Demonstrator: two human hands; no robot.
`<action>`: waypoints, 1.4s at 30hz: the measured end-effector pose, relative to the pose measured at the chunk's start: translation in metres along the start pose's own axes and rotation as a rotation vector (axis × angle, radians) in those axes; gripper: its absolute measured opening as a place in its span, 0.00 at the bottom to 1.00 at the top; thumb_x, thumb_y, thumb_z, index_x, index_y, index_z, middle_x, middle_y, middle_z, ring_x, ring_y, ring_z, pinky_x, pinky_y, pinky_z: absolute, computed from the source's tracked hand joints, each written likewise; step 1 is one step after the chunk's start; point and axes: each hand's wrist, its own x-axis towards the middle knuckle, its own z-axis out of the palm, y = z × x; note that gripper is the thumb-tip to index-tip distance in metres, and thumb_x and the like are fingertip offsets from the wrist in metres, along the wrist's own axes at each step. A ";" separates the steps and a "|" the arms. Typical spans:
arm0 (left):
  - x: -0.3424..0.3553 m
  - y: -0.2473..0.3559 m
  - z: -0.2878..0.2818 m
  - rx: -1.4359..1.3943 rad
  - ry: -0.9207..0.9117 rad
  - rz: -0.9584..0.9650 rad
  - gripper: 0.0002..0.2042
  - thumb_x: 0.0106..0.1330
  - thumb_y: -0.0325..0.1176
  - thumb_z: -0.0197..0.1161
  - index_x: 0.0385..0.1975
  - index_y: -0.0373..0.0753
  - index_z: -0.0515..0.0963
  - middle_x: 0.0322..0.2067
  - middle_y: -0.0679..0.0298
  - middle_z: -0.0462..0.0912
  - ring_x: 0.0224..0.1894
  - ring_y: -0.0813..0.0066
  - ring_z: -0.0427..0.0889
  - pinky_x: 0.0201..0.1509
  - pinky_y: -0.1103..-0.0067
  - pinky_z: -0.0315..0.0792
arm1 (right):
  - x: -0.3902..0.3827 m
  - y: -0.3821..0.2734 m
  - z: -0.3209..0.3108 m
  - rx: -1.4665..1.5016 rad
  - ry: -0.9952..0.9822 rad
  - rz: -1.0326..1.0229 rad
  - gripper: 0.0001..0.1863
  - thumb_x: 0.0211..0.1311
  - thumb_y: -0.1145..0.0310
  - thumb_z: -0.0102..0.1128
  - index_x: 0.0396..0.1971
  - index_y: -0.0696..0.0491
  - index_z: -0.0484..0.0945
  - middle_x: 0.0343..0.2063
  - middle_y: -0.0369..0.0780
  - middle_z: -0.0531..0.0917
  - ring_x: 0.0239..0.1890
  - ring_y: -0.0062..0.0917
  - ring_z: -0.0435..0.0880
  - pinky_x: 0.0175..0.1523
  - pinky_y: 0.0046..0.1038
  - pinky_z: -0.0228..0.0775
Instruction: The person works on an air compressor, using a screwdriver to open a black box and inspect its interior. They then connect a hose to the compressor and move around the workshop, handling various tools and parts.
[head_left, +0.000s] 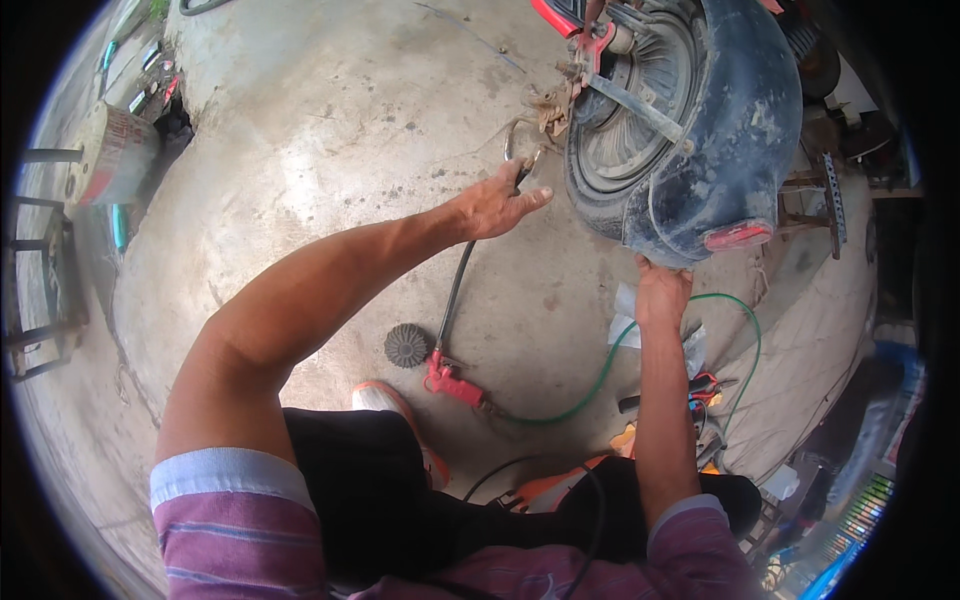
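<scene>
Far right, I see the dusty grey wheel (612, 155) beneath a muddy black plastic mudguard (735, 130), red-reflector end pointing near; my left hand (497, 205) is closed round the slim black rubber hose (458, 290), which runs far and slightly right from the red air gun (452, 382). A thin green hose (604, 372) passes behind my right forearm. The mudguard hides my right hand's (663, 290) fingertips, so I can't tell its grip, and the vehicle is cut off far right.

Floor (330, 130) was just grey-tan concrete, kinda stained and cracked, with bright light (300, 150) glaring off the left side.
</scene>
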 end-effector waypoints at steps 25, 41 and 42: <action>0.004 0.019 -0.010 -0.274 -0.024 -0.187 0.37 0.73 0.68 0.48 0.59 0.34 0.72 0.43 0.55 0.82 0.41 0.71 0.82 0.47 0.73 0.76 | 0.018 -0.025 -0.017 0.291 -0.306 0.134 0.27 0.68 0.65 0.61 0.66 0.49 0.72 0.67 0.34 0.75 0.68 0.34 0.71 0.76 0.46 0.57; 0.002 0.028 -0.010 -0.225 -0.118 -0.063 0.33 0.76 0.65 0.49 0.51 0.35 0.76 0.40 0.57 0.82 0.38 0.73 0.81 0.45 0.74 0.78 | 0.037 0.031 -0.016 -0.170 -0.126 0.147 0.27 0.77 0.50 0.50 0.71 0.41 0.66 0.70 0.35 0.70 0.70 0.33 0.66 0.72 0.49 0.57; 0.004 0.030 -0.008 -0.218 -0.141 -0.030 0.32 0.76 0.64 0.49 0.50 0.35 0.76 0.39 0.58 0.82 0.38 0.73 0.81 0.45 0.74 0.78 | 0.038 0.031 -0.017 -0.174 -0.125 0.139 0.27 0.77 0.50 0.50 0.71 0.40 0.66 0.70 0.35 0.70 0.70 0.33 0.66 0.72 0.49 0.57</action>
